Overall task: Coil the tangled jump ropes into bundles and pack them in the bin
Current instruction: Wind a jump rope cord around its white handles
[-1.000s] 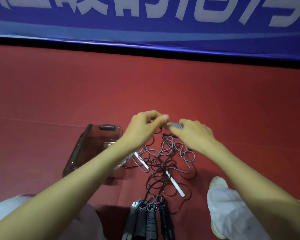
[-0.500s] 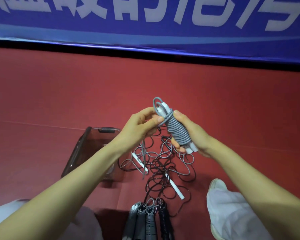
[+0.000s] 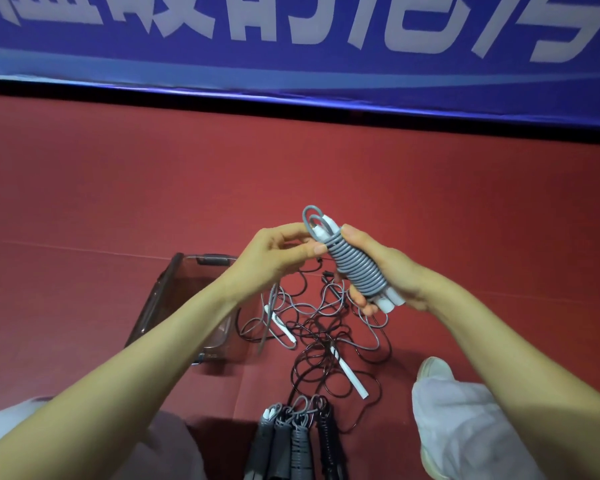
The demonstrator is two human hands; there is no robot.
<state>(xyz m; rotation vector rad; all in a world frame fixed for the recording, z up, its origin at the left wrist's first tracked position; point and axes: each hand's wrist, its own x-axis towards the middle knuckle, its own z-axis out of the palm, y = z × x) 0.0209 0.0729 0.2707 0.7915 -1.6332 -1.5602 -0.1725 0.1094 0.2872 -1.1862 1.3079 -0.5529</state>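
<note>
Gripping what, the R hand (image 3: 392, 275)? (A)

Fingers & thumb curled round a gray bundle (image 3: 355, 268): rope wound tight on white handles, w/ the butts (image 3: 390, 301) sticking out below the palm. (B)

L hand (image 3: 278, 258)? (A)

Thumb & forefinger pinching at the bundle's top end, by the small loop (image 3: 312, 216). A gray tail (image 3: 267, 317) hangs under it, blurred. Can't tell if it's the same rope. (B)

Long axis? (A)

Tilted: loop end up & away-left, butts down & toward the person's right. It's held in the air over the tangle (image 3: 326, 327), not touching it. (B)

Bin? (A)

Bin (image 3: 160, 299) sits on the floor (image 3: 465, 220), down & left of the grip, on the L hand's side. L hand's nearer, and the R would have to reach across the tangle. The bin's long side leans opposite to the bundle, so I'd guess a twist before it goes in. (B)

Stage? (A)

Prob. tucking the end to lock the wrap; packing not yet done. 4 done bundles (image 3: 298, 441) lie side by side near the person, outside the bin. The tangle has gray & dark rope plus 2 loose handles (image 3: 349, 374). Bin contents: can't tell thru the dark wall. (B)

Risk? (A)

End slips, coil springs open. (B)
</note>
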